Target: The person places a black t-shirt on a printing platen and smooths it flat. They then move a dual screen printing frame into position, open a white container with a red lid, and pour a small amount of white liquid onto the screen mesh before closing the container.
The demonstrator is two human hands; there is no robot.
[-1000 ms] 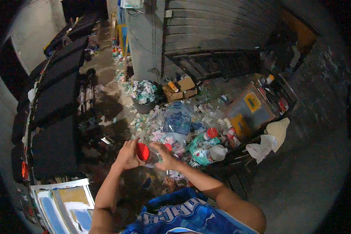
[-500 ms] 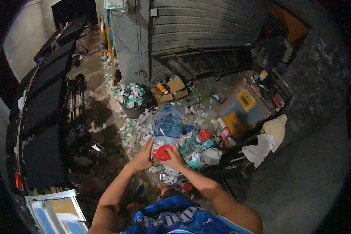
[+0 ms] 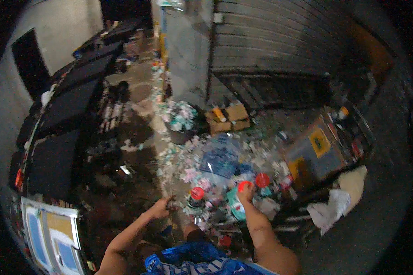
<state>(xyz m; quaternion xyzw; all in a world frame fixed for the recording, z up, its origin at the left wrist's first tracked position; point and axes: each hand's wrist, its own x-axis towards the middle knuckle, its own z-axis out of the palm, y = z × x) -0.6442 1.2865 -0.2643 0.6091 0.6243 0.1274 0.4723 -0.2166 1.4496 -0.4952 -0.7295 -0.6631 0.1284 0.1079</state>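
My right hand (image 3: 246, 196) is closed on a round red lid-like piece (image 3: 244, 185), over a green plastic bag (image 3: 236, 205). Blur hides its exact shape. To the left, my left hand (image 3: 159, 209) is held out with nothing visible in it, its fingers loosely apart. Between the hands stands a container with a red lid (image 3: 197, 193), which neither hand touches. Another red lid (image 3: 262, 179) sits just right of my right hand. Past them lies a clear, bluish plastic sheet or bag (image 3: 220, 160) on the scrap-strewn floor.
Paper and plastic scraps surround a full dark bin (image 3: 181, 120) beside the pillar. An opened cardboard box (image 3: 236, 118) is behind. On the right are a grey-and-yellow cabinet (image 3: 314, 153) and white sacks (image 3: 328, 208). Long black panels (image 3: 55, 153) line the left; a framed panel (image 3: 53, 236) stands lower left.
My hands were together on a red piece in the middle; now they are apart. The right has moved right with a red piece, the left has drawn back left, and the view has shifted.
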